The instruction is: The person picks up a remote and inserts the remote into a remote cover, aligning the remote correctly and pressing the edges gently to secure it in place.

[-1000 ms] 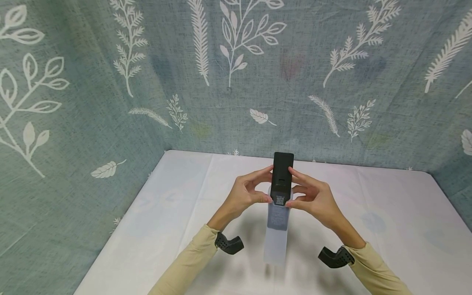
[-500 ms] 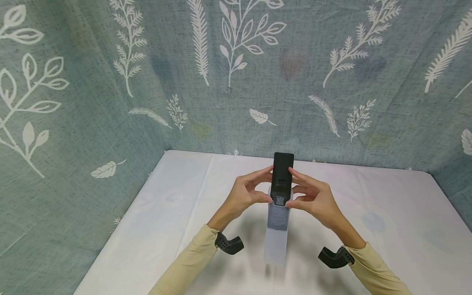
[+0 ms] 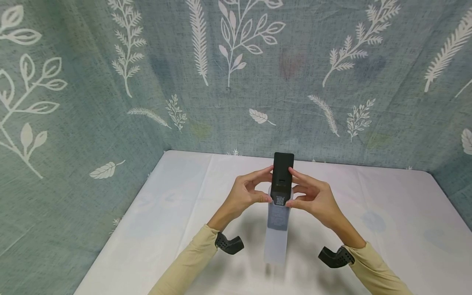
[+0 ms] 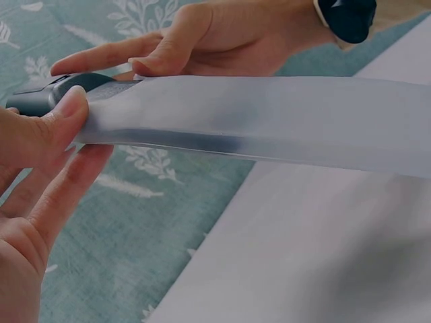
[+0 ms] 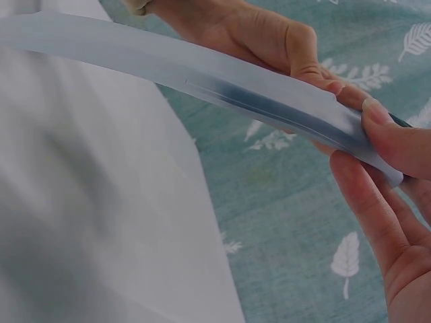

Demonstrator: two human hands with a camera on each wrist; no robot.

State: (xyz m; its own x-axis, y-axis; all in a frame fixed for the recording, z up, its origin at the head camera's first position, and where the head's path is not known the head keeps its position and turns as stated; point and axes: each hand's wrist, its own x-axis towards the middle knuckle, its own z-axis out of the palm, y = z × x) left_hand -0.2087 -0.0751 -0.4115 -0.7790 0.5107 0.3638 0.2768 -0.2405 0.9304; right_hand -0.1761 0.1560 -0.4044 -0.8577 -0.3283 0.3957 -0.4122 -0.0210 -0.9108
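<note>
Head view: both hands (image 3: 247,191) (image 3: 316,198) still hold black device (image 3: 282,174).

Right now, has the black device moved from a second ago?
No: in the head view, the black device shows no visible shift against the far table edge.

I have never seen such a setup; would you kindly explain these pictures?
There is no robot: a person works with a bare left hand and right hand. The wide picture comes from a head-worn camera; the close ones, from the black curved left-wrist camera and right-wrist camera. Both hands hold a long black device, probably plastic, partly inside a flat, translucent whitish sleeve, raised above a white cloth-covered table, where shadows fall. Behind hangs blue-green fabric printed with white leaves.
</note>
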